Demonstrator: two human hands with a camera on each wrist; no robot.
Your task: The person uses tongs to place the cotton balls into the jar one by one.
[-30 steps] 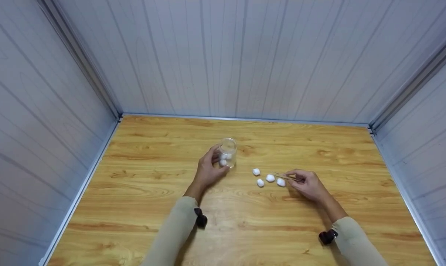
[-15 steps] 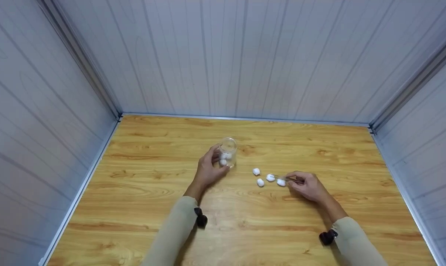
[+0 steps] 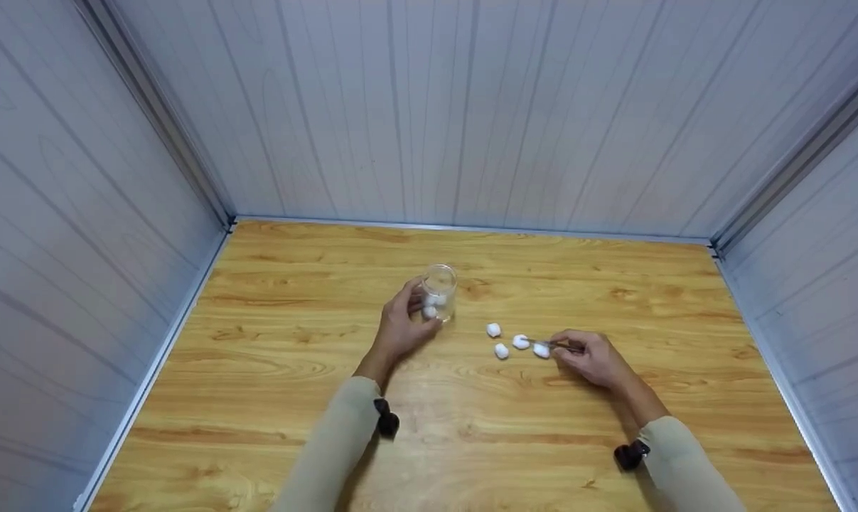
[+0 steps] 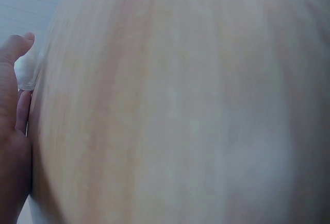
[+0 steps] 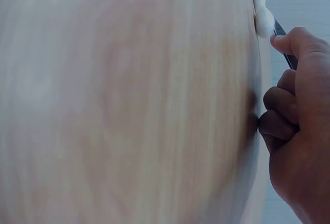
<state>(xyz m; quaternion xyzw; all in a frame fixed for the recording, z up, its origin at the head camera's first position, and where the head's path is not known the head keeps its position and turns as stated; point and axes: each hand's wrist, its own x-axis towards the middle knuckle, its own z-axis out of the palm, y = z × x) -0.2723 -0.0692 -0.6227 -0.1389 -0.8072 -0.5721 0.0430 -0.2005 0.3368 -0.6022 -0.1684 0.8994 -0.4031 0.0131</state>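
Head view has the left hand (image 3: 402, 328) curled round a clear glass (image 3: 440, 284) with white balls (image 3: 431, 311) inside, and the right hand (image 3: 596, 361) pinching tweezers (image 3: 558, 345). The tweezers' tips meet the middle ball (image 3: 519, 344) on the table (image 3: 471, 427); whether they grip it, I cannot tell. The near ball (image 3: 541, 351) lies just under the tweezers, so a low sweep could knock it aside. Too light a squeeze could drop the middle ball; too shallow a bite could roll it away. A jolt of the left hand could tip the glass.
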